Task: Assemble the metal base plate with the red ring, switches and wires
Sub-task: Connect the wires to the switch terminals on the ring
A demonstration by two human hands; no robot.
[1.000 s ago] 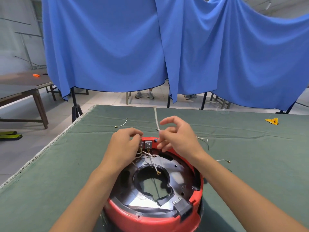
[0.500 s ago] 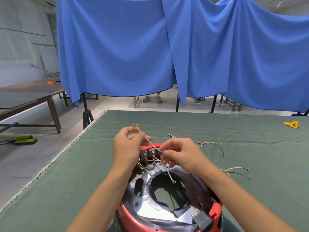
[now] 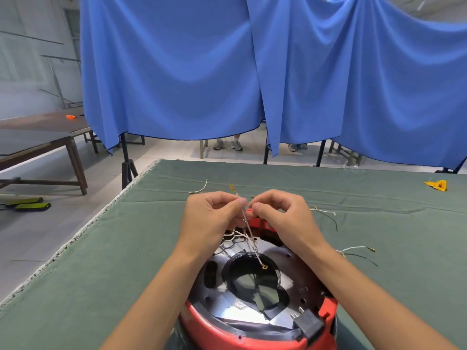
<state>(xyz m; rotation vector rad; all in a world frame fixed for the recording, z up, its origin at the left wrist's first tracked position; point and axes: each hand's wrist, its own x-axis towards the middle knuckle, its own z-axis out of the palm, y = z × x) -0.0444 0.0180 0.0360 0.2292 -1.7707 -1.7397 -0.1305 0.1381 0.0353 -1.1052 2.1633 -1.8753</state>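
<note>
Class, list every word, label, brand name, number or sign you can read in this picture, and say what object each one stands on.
None: no readable text shows anywhere in the head view.
Red ring: no lettering shows.
Metal base plate: only glare and holes.
Black plug block: no marking legible.
Yellow object on the green table cloth: too small and blurred to tell.
Blue curtain: plain.

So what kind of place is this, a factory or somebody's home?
Probably a workshop or a recording space, not a home. The work sits on a big table under green cloth, blue curtains hang on stands as a backdrop, and a plain wooden bench stands on the tiled floor.
</note>
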